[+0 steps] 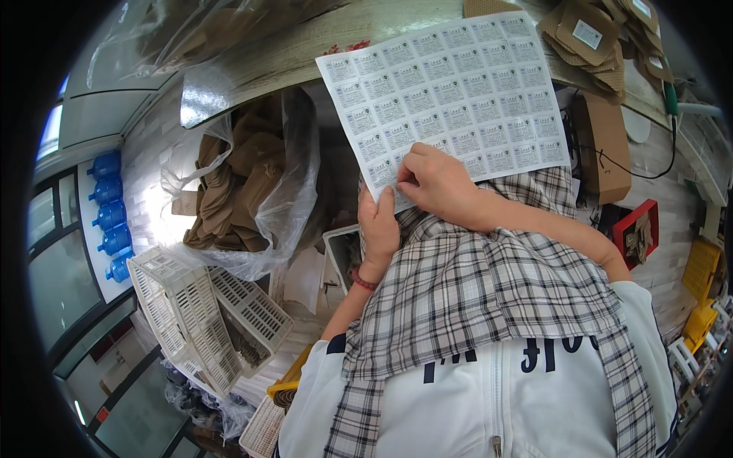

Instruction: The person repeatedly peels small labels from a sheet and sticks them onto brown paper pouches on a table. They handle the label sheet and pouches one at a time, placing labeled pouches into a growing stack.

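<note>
A large white sheet of printed labels (450, 88), set in rows, slants over the table's near edge toward my lap. My left hand (378, 229) grips its lower left corner, the thumb on top and the other fingers underneath, mostly hidden. My right hand (443, 187) rests over the lowest rows of the sheet. Its thumb and forefinger are pinched together beside the left thumb; whatever may be between them is too small to make out. At the table's far right lie brown pads (588, 38), several bearing a white label.
Brown pieces fill a clear plastic bag (294, 191) left of my knees. White plastic crates (187, 320) stand on the floor at left, blue water bottles (111, 202) beyond. Under the table (252, 84) on the right are a cardboard box (603, 149) and a red bin (637, 233). A black cable hangs there.
</note>
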`<state>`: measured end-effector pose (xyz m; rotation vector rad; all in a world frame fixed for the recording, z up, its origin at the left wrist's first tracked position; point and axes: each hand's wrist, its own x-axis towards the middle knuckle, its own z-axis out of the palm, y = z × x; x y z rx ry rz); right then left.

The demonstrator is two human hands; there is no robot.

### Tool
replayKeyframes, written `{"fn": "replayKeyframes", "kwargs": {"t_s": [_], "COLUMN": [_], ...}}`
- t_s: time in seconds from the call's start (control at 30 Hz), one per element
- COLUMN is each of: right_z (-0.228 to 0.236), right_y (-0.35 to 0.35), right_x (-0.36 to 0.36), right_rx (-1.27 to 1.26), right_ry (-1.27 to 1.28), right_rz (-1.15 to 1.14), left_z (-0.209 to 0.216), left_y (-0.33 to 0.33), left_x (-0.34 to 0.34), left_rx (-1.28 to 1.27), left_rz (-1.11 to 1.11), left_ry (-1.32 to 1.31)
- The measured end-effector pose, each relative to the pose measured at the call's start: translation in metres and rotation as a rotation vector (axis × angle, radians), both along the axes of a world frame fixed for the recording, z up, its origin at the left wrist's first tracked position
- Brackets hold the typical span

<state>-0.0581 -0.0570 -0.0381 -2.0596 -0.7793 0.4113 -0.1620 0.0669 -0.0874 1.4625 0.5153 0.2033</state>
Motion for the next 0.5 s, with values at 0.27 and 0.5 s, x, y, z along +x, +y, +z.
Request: {"fn": "replayKeyframes", "kwargs": {"t_s": [0.27, 0.5], "right_z": [-0.0050, -0.0080], "right_y": [-0.0005, -0.0009], "right_x": [0.0020, 0.0040], "right_rx": [0.018, 0.031], "right_ry": [0.036, 0.035], "right_rz": [0.035, 0.078], "left_z": [0.0075, 0.0061], "left_y": [-0.0055, -0.0086], "left_x": [0.0042, 0.0042], "left_rx": [-0.002, -0.008], "left_rz": [0.011, 0.026], "left_ry": [-0.015, -0.011]}}
